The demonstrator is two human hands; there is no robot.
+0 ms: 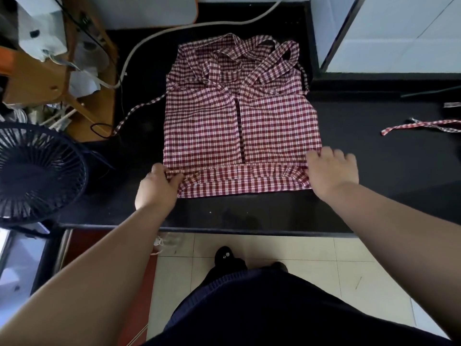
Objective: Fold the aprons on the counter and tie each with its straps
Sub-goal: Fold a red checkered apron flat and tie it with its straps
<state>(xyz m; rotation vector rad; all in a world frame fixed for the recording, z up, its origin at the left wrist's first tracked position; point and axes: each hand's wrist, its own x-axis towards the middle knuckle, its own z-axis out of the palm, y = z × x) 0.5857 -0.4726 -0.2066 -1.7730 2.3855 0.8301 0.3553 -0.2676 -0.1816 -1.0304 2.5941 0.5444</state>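
Red checked apron [239, 121] flat on black tabletop [374, 158], sides folded in. Left hand [157, 186] and right hand [331, 171] each pinch near hem corners. Risk: uneven lift skews fold; loose strap [139, 108] trailing off left edge may snag.

A dark round fan [37, 171] sits at the left, its grille toward the camera. Behind it stands a wooden stand [62, 78] with white clutter and a thin black cable [99, 128]. A white hose [199, 26] curves across the back. Below are pale floor tiles [249, 250], a black shoe [224, 257] and a red surface [142, 290].
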